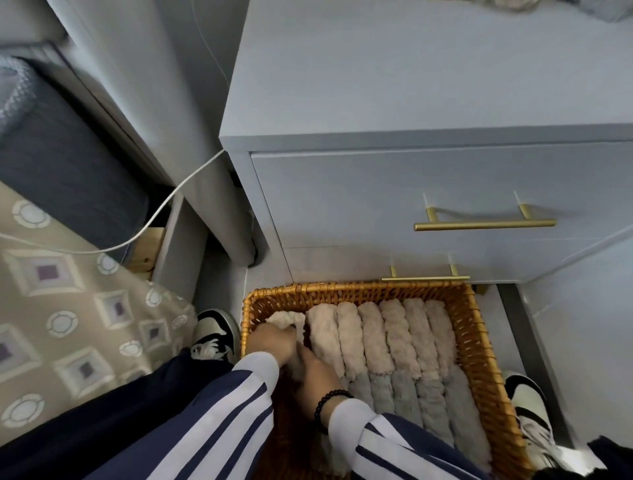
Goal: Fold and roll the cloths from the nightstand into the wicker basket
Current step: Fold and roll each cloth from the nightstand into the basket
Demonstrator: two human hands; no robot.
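The wicker basket (479, 342) stands on the floor in front of the nightstand (376, 85). Several rolled beige cloths (390, 335) lie side by side in its far half, with several rolled grey cloths (428, 401) in the near half. Both my hands press a rolled beige cloth (286, 320) into the basket's left side. My left hand (274, 342) grips the roll near its far end. My right hand (317, 377), with a black bead bracelet at the wrist, holds its near part. More loose cloths (513, 3) show at the nightstand's far edge, mostly cut off.
The nightstand has two drawers with brass handles (483, 224). A bed with a patterned cover (68, 325) and a dark pillow lies to the left. A white cable (164, 209) runs from the nightstand's side to the bed. My shoes (214, 334) flank the basket.
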